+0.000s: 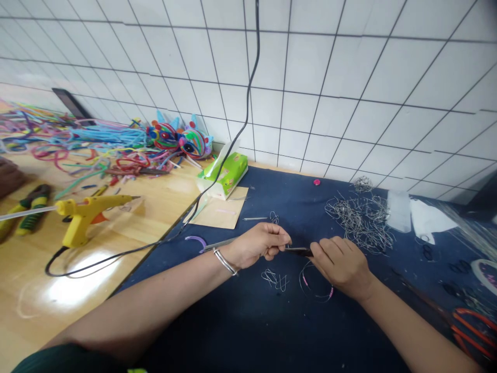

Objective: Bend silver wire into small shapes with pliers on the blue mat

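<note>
My left hand (262,242), with a silver bangle at its wrist, is closed in a pinch on what looks like a thin wire, mostly hidden by the fingers. My right hand (341,267) wraps round dark-handled pliers (298,251), whose narrow tip meets the left fingertips. Below the pliers lies a thin wire ring (316,298) with pink beads. Several short bent wires (275,280) rest on the dark blue cloth (240,326) beneath my left hand.
Tangled wires (361,223) lie at right, near orange-handled scissors (473,331). At left are a yellow glue gun (79,220), cutting pliers (33,210) and colourful pipe cleaners (104,137). A black cable (248,98) hangs past a green tissue pack (229,173).
</note>
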Demonstrator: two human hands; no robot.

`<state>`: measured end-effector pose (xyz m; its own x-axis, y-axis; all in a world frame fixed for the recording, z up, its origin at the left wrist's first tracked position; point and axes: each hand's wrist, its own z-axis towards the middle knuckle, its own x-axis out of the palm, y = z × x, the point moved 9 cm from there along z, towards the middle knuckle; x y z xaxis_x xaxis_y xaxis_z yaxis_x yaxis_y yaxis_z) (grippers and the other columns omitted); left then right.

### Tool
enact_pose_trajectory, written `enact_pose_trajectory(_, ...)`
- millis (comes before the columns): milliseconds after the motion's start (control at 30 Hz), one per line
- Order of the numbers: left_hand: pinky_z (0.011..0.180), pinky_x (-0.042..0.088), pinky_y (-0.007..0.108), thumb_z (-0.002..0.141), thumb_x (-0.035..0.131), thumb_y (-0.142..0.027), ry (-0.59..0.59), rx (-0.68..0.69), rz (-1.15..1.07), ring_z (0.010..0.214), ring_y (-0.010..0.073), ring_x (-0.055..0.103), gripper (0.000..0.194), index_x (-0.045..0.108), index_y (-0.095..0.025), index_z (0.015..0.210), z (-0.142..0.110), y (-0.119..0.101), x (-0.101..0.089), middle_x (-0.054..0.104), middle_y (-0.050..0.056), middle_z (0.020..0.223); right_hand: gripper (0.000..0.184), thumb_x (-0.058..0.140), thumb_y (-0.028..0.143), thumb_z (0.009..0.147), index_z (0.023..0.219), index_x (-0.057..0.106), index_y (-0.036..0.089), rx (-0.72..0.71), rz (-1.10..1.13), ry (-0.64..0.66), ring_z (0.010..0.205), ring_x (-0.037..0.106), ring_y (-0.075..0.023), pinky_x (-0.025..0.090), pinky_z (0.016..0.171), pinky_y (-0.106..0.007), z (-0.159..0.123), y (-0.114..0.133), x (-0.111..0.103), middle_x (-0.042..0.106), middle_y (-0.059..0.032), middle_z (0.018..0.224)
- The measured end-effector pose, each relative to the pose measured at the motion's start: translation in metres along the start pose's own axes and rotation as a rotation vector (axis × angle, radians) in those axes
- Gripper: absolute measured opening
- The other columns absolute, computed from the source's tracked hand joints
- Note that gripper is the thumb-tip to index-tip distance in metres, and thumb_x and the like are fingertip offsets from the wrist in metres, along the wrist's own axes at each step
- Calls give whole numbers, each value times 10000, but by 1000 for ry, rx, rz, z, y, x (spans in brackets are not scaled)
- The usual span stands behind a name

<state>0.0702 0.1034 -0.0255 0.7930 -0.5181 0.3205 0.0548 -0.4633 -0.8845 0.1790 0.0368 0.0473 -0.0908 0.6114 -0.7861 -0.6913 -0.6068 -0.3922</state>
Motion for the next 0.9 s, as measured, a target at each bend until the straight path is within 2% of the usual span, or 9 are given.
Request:
enact_pose_trajectory(167, 398, 223, 181, 733, 611, -283, 12, -1, 13, 398, 17, 342, 169, 584, -119, 764, -1, -1, 1, 493, -24, 593, 182, 542, 261, 813, 973, 565, 178, -11, -7, 16, 698, 458, -148, 326, 607, -309, -1, 1, 1, 566, -32, 772)
enact_pose_trajectory(333, 403, 241, 184, 733, 610, -298, -31, 45, 47, 403, 20, 332, 181, 578, -121, 762, -1, -4, 0, 484, -31, 587, 194, 554, 264, 805, 975, 567, 173, -9, -3, 24, 680, 444, -144, 319, 606, -309, 0, 1, 2, 560, -30, 757)
enact_pose_trajectory(500, 420, 284, 184, 752, 586, -337, -143, 189, 198, 436, 35, 360, 211, 576, -129, 778, -3, -15, -7, 505, -20, 612, 191, 552, 278, 807, 956, 575, 162, 20, 2, 55, 664, 427, -141, 307, 602, -306, 3, 2, 3, 540, -24, 723)
enact_pose_trajectory(667, 464, 339, 185, 789, 536, -325, -266, 327, 495, 485, 56, 416, 196, 599, -140, 780, -11, -34, -10, 536, -18, 616, 198, 528, 305, 821, 935, 579, 151, 76, 29, 96, 668, 428, -143, 312, 606, -299, 5, 2, 5, 517, -25, 705)
enact_pose_trajectory(800, 597, 429, 217, 815, 507, -248, -319, 538, 725, 637, 95, 528, 154, 626, -150, 806, -24, -55, -1, 605, 8, 710, 206, 509, 303, 831, 946, 580, 148, 126, 98, 140, 686, 441, -151, 328, 623, -295, 6, 1, 9, 526, -36, 726)
enact_pose_trajectory(900, 711, 453, 253, 831, 488, -202, -305, 710, 871, 754, 117, 565, 149, 627, -154, 852, -34, -66, 10, 631, 30, 800, 195, 491, 302, 839, 928, 583, 154, 179, 166, 171, 685, 449, -152, 334, 625, -289, 6, 0, 12, 529, -40, 729)
